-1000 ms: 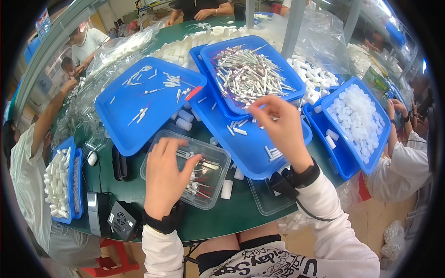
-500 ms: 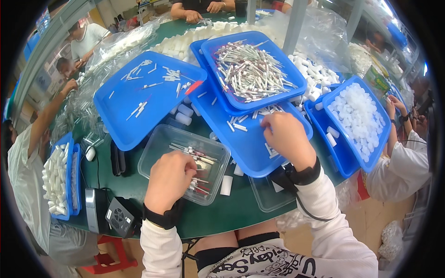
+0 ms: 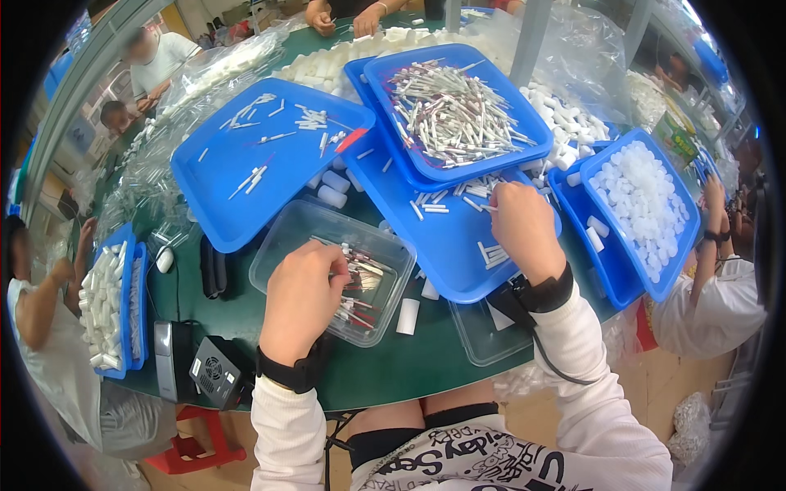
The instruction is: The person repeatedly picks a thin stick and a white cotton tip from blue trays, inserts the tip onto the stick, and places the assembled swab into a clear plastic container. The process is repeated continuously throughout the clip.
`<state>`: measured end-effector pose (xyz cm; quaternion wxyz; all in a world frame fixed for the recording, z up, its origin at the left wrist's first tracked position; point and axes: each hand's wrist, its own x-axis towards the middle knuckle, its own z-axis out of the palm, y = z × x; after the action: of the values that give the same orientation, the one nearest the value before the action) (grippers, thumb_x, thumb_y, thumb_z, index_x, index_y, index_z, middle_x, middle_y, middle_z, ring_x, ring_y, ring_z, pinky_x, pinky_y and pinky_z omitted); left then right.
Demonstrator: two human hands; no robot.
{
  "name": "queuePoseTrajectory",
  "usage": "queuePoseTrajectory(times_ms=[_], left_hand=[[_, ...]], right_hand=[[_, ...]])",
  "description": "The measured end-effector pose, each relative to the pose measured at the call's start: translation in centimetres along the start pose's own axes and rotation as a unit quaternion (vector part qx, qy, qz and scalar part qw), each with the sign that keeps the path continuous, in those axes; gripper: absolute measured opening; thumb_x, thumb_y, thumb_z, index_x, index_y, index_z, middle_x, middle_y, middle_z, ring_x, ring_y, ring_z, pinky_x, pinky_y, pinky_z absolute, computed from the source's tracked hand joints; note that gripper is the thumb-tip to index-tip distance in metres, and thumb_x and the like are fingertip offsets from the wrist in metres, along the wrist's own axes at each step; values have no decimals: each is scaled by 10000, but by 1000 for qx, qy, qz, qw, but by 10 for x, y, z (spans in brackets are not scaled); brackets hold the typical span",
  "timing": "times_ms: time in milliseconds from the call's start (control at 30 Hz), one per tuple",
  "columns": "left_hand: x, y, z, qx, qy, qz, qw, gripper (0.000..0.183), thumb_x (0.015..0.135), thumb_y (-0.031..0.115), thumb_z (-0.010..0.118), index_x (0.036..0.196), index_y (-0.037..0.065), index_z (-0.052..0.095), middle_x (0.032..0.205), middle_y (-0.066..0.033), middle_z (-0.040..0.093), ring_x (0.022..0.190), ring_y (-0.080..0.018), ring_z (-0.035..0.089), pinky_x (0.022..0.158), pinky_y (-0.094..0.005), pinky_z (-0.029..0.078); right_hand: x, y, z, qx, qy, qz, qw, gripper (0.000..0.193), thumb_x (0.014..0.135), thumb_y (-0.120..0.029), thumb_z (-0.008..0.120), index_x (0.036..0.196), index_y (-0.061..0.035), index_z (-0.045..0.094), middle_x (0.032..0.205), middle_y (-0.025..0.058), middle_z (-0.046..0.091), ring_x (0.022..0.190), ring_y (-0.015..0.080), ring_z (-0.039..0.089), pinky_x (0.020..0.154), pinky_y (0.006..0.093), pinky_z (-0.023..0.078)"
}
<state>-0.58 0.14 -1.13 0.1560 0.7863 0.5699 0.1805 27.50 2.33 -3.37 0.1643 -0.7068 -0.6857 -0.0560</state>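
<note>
My left hand [image 3: 303, 295] is closed, thumb and fingertips pinched together, over the left part of a clear plastic box [image 3: 393, 288]. Thin white sticks with dark red parts [image 3: 366, 274] lie inside the box; whatever the pinch holds is hidden. On the right, my right hand [image 3: 526, 233] hovers low over a blue tray [image 3: 446, 254] with its fingers curled in. Short white tubes [image 3: 430, 202] are scattered on that tray close to the fingertips. I cannot make out what those fingers grip. Both wrists wear black bands.
Stacked blue trays [image 3: 471, 168] full of white sticks rest beyond my right hand. Another blue tray [image 3: 221, 200] lies left, partly bare. White discs [image 3: 626, 204] fill a tray at right. A white cylinder [image 3: 407, 317] stands near the table edge. Other people work around the table.
My right hand has shifted slightly right and up over the tray, its fingers curling tighter. My left hand stays pinched at the clear box. The whole view has shifted slightly.
</note>
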Motion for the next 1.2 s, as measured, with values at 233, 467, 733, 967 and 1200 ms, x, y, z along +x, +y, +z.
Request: queuePoseTrajectory(times_ms=[233, 467, 733, 967, 1200], left_hand=[[-1, -5, 9, 21, 11, 45, 999, 100, 725, 40, 691, 820, 61, 667, 839, -93, 648, 789, -288, 639, 688, -391, 503], [0, -1, 2, 13, 33, 45, 998, 99, 745, 30, 693, 838, 37, 660, 803, -95, 641, 688, -218, 635, 628, -330, 491], [0, 20, -17, -580, 137, 29, 802, 221, 919, -1, 550, 1130, -55, 512, 1016, -165, 633, 814, -185, 659, 768, -305, 549], [-4, 19, -11, -701, 75, 28, 709, 204, 889, -26, 584, 1090, -54, 556, 1043, -188, 645, 881, -230, 678, 827, -353, 558], [-1, 24, -9, -577, 138, 0, 805, 162, 873, -15, 620, 1027, -51, 586, 989, -164, 672, 878, -187, 671, 798, -301, 538]], right_hand=[[-3, -16, -16, 25, 75, -2, 997, 87, 814, -113, 617, 879, -54, 614, 792, 136, 660, 696, 328, 654, 586, 438, 501], [-5, -37, -27, 166, 94, -26, 981, 102, 889, -170, 584, 902, -70, 572, 676, 127, 640, 637, 320, 627, 529, 422, 452], [-11, -46, -40, 497, -8, -131, 858, 138, 926, -90, 549, 1020, -36, 636, 735, 82, 664, 707, 173, 673, 618, 271, 499], [-28, -64, -47, 672, -145, -119, 717, 172, 921, -92, 571, 1048, -40, 675, 758, 21, 660, 663, 74, 619, 543, 201, 488], [-21, -54, -38, 609, -41, -43, 791, 129, 878, -108, 636, 975, -30, 670, 744, 13, 644, 618, 57, 575, 525, 208, 453]])
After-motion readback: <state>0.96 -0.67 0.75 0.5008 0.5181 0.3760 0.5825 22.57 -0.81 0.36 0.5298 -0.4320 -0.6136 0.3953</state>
